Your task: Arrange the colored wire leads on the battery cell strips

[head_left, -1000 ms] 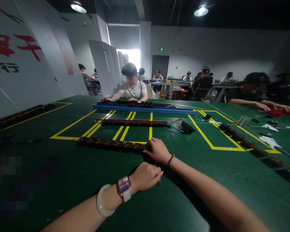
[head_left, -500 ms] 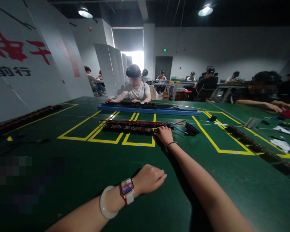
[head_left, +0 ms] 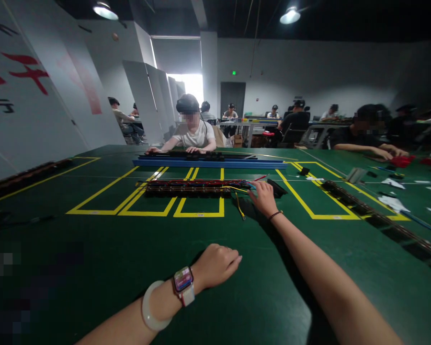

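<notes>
My right hand (head_left: pixel 263 197) reaches over the right end of a long black strip (head_left: pixel 187 192) strung with several red, blue and yellow wires. Its thumb and fingers close around a blue wire (head_left: pixel 250 186) there; the hand hides most of that wire. A yellow wire (head_left: pixel 240 207) with a small tip hangs off the strip onto the table, left of this hand. Just past the fingers lies a black flared piece (head_left: pixel 278 189). Well apart from the strip, my left hand (head_left: pixel 217 266) rests curled on the green table, apparently with nothing in it.
Yellow tape outlines (head_left: pixel 200 214) mark the green table (head_left: pixel 147 258). Behind the strip lies a long blue rail (head_left: pixel 208 164), where a person (head_left: pixel 194 129) opposite has both hands. More black strips lie at right (head_left: pixel 373 211) and left (head_left: pixel 28 178). Paper scraps (head_left: pixel 393 203) lie far right.
My right hand has moved right along the strip, from the yellow wire to the blue wire. The yellow wire now lies uncovered. My left hand stays put; the view has turned slightly right.
</notes>
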Available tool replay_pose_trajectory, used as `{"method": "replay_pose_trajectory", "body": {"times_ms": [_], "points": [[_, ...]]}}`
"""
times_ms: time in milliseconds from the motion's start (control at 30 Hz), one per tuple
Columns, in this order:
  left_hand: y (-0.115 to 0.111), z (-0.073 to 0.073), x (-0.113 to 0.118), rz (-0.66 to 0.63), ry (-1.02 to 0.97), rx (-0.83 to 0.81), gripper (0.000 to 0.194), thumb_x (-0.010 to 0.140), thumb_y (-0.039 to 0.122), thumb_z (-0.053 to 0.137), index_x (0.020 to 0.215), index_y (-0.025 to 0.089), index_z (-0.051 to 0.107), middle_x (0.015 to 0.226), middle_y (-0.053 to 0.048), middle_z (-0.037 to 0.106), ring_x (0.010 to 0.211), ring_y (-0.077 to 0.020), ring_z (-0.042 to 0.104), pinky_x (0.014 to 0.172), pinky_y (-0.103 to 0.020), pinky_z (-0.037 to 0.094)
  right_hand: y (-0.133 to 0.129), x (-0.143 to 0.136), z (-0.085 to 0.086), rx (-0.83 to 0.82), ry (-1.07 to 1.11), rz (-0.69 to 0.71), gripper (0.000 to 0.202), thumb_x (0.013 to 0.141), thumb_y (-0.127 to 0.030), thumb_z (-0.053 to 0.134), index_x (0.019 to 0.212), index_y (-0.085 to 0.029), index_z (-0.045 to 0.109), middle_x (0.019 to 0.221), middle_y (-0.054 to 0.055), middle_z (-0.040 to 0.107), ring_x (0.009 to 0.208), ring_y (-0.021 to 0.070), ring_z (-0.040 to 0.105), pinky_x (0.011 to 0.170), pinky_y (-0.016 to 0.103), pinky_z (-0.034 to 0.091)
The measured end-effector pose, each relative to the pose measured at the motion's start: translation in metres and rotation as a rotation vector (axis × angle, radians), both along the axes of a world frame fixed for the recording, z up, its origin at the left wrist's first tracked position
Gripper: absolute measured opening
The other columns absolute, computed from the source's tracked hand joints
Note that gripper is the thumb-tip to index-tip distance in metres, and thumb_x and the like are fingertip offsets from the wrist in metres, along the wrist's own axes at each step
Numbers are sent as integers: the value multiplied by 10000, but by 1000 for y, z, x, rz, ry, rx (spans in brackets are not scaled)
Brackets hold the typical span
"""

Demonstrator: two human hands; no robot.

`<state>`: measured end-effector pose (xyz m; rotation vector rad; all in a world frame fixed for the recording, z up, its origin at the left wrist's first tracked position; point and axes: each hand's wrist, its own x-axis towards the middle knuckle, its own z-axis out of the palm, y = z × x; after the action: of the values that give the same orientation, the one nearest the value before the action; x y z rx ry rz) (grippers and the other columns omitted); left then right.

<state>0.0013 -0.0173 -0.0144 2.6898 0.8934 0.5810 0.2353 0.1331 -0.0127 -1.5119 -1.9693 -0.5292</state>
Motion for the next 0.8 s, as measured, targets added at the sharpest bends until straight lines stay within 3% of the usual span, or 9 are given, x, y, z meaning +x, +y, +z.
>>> {"method": "replay_pose_trajectory", "body": {"times_ms": [100,300,433,600,800], "points": [[0,-1,0,-12,-39,-53,383,904,367,297,672,179,538,570,-9,502,500,-103,409,549,-259,267,-20,65,-3,-9,-60,-174,335,868,-347,395,1101,-136,510,1088,142,517,1033,252,401,892,347,245],[1,-2,-1,-11,-14,-65,358,907,350,316,688,187,549,578,-2,507,496,-103,411,550,-250,253,-78,210,-18,69,-186,-672,370,809,-291,455,1134,-119,498,1021,162,514,963,285,403,823,380,228],[1,-4,-1,-10,-27,-76,350,903,360,330,701,191,561,588,-2,513,501,-104,418,549,-248,257,-119,281,-30,76,-221,-910,405,768,-311,512,1093,-73,549,968,217,514,948,328,418,788,403,199],[1,-3,-1,-9,-53,-107,349,897,369,348,689,192,565,577,2,510,496,-101,413,547,-246,268,-152,327,-43,-24,-136,-1182,456,710,-382,590,1000,-31,616,928,259,530,944,368,430,750,430,185],[-1,2,1,5,33,-51,358,904,362,330,696,184,561,592,5,522,509,-96,438,545,-235,296,-155,332,-40,-187,5,-1288,494,758,-489,508,1019,-89,635,928,250,559,902,352,467,744,433,204]]}}
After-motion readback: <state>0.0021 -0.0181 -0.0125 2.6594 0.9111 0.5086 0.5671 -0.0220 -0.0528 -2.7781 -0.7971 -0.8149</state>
